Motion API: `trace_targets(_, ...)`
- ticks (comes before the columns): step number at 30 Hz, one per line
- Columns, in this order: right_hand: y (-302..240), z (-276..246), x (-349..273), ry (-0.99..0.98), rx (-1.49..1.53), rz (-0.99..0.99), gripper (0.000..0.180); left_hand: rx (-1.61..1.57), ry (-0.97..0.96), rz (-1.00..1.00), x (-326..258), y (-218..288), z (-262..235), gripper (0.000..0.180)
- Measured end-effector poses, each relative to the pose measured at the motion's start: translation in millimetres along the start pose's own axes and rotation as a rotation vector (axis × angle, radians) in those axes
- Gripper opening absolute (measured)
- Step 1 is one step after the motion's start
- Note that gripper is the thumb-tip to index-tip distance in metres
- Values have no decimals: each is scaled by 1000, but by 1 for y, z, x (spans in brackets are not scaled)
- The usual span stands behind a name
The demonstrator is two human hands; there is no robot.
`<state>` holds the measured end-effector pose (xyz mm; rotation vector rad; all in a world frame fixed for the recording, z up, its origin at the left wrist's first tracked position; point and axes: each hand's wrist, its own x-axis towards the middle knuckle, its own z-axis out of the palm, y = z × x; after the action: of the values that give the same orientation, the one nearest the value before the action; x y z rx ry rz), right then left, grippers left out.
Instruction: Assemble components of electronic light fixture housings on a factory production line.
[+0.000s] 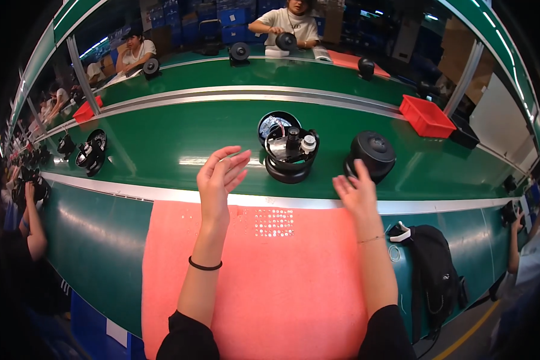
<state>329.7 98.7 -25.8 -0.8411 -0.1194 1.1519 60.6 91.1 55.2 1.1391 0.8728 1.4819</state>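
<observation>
My left hand (221, 175) hovers over the near edge of the green conveyor, fingers spread and holding nothing. To its right stands an opened black round device (289, 169), its lid tipped back behind it; a black cylinder, a white round part and wires show inside. My right hand (360, 189) reaches toward a closed black round device (373, 153), its fingers apart. The fingertips overlap that device's lower left side; whether they touch it I cannot tell. Below both arms lies a pink cloth (270, 288) bearing rows of small shiny round pieces (275, 222).
A red bin (426, 116) sits at the right beside a black tray (464, 133). Another opened device (92, 152) lies farther left on the conveyor. A black bag (433, 270) rests right of the cloth. Across a metal rail (234, 93), a person (291, 27) handles a similar device.
</observation>
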Motion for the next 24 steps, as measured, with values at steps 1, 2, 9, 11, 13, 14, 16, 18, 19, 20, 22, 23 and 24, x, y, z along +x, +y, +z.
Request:
trace_targets(1, 12, 9, -12, -183, -131, 27, 70, -15, 1, -23, 0, -1, -1, 31)
trace_targets(2, 26, 19, -18, -250, -170, 124, 68, -12, 1, -22, 0, -4, -2, 31)
trace_targets(9, 53, 30, -12, -380, -375, -12, 72, -195, -259, -453, -15, -50, 23, 31)
trace_targets(11, 51, 31, -15, -381, -341, 9, 71, -196, -287, -482, -19, -54, 26, 30)
trace_targets(13, 49, 33, -16, -360, -288, 36, 72, -205, -308, -523, -26, -54, 30, 29)
trace_targets(14, 49, 33, -13, -364, -283, 35, 72, -200, -308, -520, -29, -53, 31, 29)
trace_targets(16, 48, 34, -9, -303, -193, 86, 73, -257, -342, -570, -34, -52, 33, 30)
trace_targets(18, 46, 36, -12, -307, -191, 80, 77, -258, -337, -586, -42, -47, 32, 29)
trace_targets(19, 43, 36, -13, -294, -205, 70, 78, -218, -344, -602, -49, -42, 32, 29)
trace_targets(20, 42, 36, -14, -281, -219, 60, 79, -177, -349, -618, -55, -40, 31, 28)
trace_targets(22, 40, 29, -3, -286, -197, 42, 77, -186, -396, -654, -66, -37, 20, 29)
trace_targets(23, 38, 24, 3, -297, -213, 23, 75, -191, -432, -684, -73, -32, 14, 31)
trace_targets(24, 35, 20, 9, -275, -223, 24, 68, -197, -469, -714, -80, -27, 8, 34)
